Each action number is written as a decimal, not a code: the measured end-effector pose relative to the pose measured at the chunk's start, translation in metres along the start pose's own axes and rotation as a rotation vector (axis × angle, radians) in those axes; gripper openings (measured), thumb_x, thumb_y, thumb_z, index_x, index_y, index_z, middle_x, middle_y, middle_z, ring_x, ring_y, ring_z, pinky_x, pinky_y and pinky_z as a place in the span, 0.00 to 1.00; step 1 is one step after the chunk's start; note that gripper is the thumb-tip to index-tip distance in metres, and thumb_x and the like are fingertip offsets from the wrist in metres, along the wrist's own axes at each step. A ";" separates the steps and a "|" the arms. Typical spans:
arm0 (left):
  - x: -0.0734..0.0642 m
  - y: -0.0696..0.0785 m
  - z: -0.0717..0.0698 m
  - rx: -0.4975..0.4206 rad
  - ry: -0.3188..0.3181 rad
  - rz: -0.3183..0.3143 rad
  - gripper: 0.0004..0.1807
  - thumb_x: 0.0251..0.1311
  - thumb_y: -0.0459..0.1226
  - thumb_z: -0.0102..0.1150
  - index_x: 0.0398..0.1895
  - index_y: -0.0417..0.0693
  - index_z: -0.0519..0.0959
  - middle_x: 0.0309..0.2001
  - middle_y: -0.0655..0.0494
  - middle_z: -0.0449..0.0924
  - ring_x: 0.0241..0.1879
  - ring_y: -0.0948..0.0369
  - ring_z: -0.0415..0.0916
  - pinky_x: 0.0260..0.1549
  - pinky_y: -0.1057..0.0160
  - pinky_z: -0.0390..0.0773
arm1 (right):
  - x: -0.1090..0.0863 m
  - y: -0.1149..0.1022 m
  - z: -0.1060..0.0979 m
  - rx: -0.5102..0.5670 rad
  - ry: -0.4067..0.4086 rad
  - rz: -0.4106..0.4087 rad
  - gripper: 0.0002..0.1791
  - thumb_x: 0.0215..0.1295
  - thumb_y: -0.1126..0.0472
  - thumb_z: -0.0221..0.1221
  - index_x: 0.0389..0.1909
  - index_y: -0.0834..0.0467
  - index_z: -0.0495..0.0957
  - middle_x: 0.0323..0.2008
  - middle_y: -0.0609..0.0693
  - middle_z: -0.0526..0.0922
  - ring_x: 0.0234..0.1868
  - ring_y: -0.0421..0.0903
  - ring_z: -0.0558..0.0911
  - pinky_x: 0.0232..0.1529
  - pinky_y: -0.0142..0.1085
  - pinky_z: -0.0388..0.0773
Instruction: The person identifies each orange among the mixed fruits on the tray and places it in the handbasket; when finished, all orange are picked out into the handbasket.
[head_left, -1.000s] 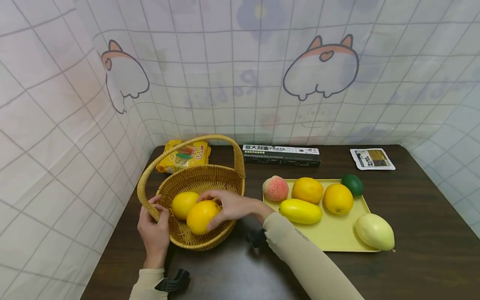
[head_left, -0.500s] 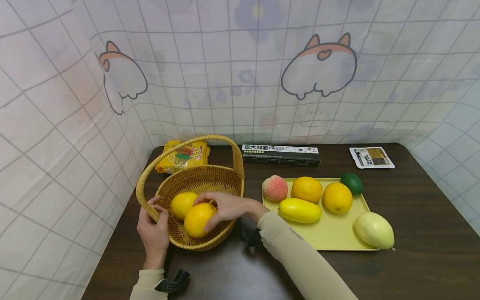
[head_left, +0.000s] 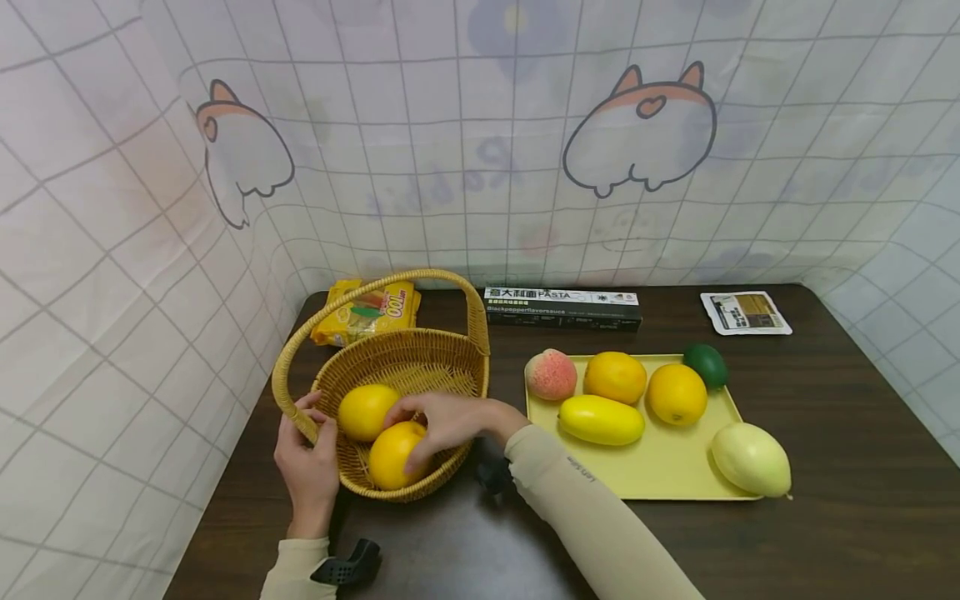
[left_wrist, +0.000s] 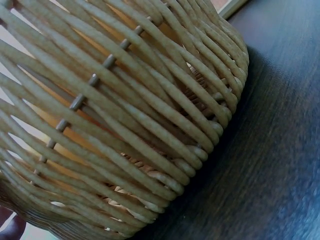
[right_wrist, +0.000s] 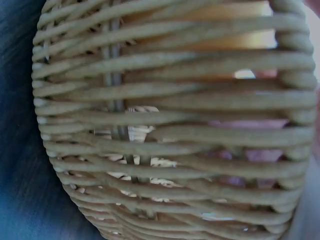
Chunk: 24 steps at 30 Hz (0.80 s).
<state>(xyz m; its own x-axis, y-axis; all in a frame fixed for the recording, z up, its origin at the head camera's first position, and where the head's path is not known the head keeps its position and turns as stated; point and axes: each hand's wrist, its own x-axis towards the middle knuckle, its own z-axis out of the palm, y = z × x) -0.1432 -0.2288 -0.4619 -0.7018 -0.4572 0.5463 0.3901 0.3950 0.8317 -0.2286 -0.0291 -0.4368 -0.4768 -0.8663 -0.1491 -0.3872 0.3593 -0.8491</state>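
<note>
A wicker basket (head_left: 420, 350) with a tall arched handle stands on the left side of the table. My left hand (head_left: 307, 462) grips its left rim where the handle meets it. Inside the basket, my right hand (head_left: 450, 423) holds an orange (head_left: 392, 457) between thumb and fingers, low against the near wall. Just behind it lies a rounder-looking yellow fruit (head_left: 366, 412). Both wrist views are mostly filled by the basket's woven wall (left_wrist: 125, 100), with yellow-orange patches showing through the gaps; a fingertip (left_wrist: 12, 227) shows at the left wrist view's lower corner.
Right of the basket, a yellow tray (head_left: 652, 467) bears a peach (head_left: 551, 375), several yellow and orange fruits and a dark green fruit (head_left: 706, 367). Behind stand a yellow snack packet (head_left: 397, 308), a black pasta box (head_left: 562, 310) and a white pouch (head_left: 746, 313).
My right hand has moved the orange slightly left and down, toward the basket's near wall. The yellow fruit behind has shifted slightly left. My left hand stays at the rim.
</note>
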 end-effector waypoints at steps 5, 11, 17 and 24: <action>0.000 -0.001 0.000 -0.001 -0.008 0.007 0.02 0.56 0.20 0.53 0.28 0.27 0.72 0.50 0.32 0.77 0.54 0.40 0.70 0.46 0.71 0.65 | 0.001 0.000 -0.001 -0.007 0.003 -0.016 0.35 0.46 0.50 0.74 0.58 0.48 0.76 0.52 0.36 0.78 0.51 0.37 0.75 0.54 0.31 0.70; 0.000 -0.001 -0.001 0.001 -0.002 0.002 0.02 0.56 0.21 0.53 0.28 0.26 0.72 0.50 0.32 0.77 0.53 0.40 0.70 0.46 0.71 0.65 | 0.001 -0.002 -0.001 -0.017 0.002 -0.024 0.34 0.48 0.52 0.73 0.59 0.50 0.75 0.51 0.38 0.78 0.50 0.38 0.75 0.55 0.34 0.71; 0.000 -0.001 -0.001 0.005 0.001 -0.012 0.02 0.54 0.18 0.54 0.28 0.27 0.73 0.50 0.32 0.78 0.53 0.39 0.70 0.47 0.71 0.64 | 0.001 0.000 0.002 -0.022 0.025 -0.014 0.31 0.49 0.53 0.72 0.56 0.50 0.74 0.49 0.40 0.77 0.46 0.38 0.75 0.49 0.30 0.72; 0.001 -0.001 0.000 -0.004 0.007 -0.007 0.01 0.55 0.19 0.53 0.28 0.26 0.72 0.50 0.33 0.78 0.53 0.40 0.70 0.47 0.71 0.65 | 0.003 0.002 0.004 -0.077 0.047 -0.027 0.30 0.51 0.52 0.71 0.56 0.51 0.73 0.50 0.41 0.77 0.47 0.36 0.75 0.49 0.29 0.72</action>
<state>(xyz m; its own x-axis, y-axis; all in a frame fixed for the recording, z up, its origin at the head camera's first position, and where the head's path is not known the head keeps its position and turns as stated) -0.1441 -0.2300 -0.4625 -0.7004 -0.4650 0.5415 0.3882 0.3885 0.8357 -0.2277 -0.0323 -0.4406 -0.5007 -0.8597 -0.1011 -0.4592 0.3628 -0.8109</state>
